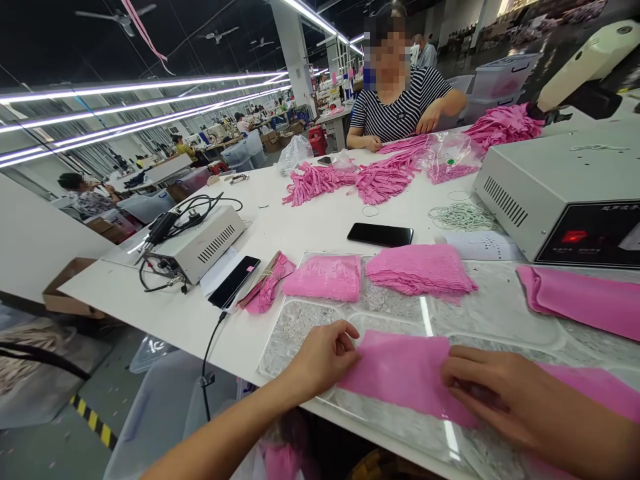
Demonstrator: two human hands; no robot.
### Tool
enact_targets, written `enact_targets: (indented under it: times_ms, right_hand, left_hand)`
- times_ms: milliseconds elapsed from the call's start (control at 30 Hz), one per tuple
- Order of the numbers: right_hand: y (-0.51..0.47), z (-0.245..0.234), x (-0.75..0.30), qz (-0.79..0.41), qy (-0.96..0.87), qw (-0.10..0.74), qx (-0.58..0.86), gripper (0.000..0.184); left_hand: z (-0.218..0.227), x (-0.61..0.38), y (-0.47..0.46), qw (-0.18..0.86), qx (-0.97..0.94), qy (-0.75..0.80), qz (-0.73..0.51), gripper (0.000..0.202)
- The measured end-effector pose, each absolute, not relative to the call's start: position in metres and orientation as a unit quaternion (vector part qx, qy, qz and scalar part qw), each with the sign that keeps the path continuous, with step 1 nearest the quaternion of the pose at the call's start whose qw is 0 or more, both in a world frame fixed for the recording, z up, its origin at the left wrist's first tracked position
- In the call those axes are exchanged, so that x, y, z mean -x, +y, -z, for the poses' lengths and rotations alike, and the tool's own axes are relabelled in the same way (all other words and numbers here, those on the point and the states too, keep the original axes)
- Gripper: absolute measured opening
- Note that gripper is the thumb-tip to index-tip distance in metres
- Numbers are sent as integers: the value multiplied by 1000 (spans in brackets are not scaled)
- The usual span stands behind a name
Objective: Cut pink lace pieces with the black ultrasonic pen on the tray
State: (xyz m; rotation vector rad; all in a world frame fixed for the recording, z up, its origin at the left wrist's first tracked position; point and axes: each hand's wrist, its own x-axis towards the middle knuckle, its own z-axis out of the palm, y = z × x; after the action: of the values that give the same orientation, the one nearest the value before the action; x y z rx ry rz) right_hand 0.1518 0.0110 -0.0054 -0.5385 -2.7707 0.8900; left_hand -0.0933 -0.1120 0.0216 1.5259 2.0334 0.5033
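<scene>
Pink cloth [400,370] lies spread over a clear-covered mat [295,333] near the front edge of the white table [280,227], between the person's two hands. The left forearm slants up from the bottom of the view, and the left hand [323,357] is turned inward, fingers curled and thumb reaching to the cloth's left edge. The right arm enters from the lower right; the right hand [500,387] is held back upward, its bent fingers meeting the cloth's right edge. Both hands are narrowly closed at the cloth, yet whether either pinches it or merely presses it down cannot be told, since the curled fingers mask the contact.

The right forearm covers part of a second pink piece [595,387], so its outline is lost. A folded pink bundle [585,297] runs out of view at the right edge, as does the grey control box [550,173] above it. Beyond the cloth sit two pink stacks, one flat [325,277] and one fanned [420,267]; their layers are too fine to count. Across the table, a co-worker [400,103] has one hand on pink strips [407,143]; the finger detail there is too small to read. Under the near edge, dark shadow obscures another pink item [281,460].
</scene>
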Motion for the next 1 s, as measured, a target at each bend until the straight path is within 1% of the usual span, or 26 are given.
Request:
enact_targets:
  times_ms: [67, 200, 267, 367, 500, 633, 800, 933, 1000]
  right_hand:
    - [15, -1, -134, -290, -940, 82, 161, 26]
    - [23, -4, -95, -271, -945, 117, 140, 22]
    - [23, -2, -80, -251, -953, 125, 115, 25]
    - [19, 5, -69, -227, -962, 131, 78, 21]
    - [13, 13, -69, -202, -966, 152, 52, 24]
    - [12, 17, -70, -197, -964, 175, 37, 22]
    - [16, 23, -67, -205, -963, 173, 40, 22]
    - [23, 20, -69, -223, -957, 168, 82, 29]
    - [26, 15, -73, -228, -954, 163, 103, 31]
  left_hand:
    - [-19, 92, -111, 234, -588, 750, -190, 15]
    - [-5, 88, -120, 130, -645, 730, -185, 15]
    - [4, 86, -127, 85, -672, 714, -179, 15]
    - [15, 85, -135, 22, -695, 696, -178, 15]
    - [19, 84, -139, -44, -709, 680, -181, 18]
    - [18, 82, -138, -83, -718, 668, -178, 21]
    - [20, 77, -139, -105, -714, 669, -180, 19]
    - [22, 74, -141, -111, -707, 675, -181, 19]
    - [22, 73, -142, -112, -715, 666, -180, 23]
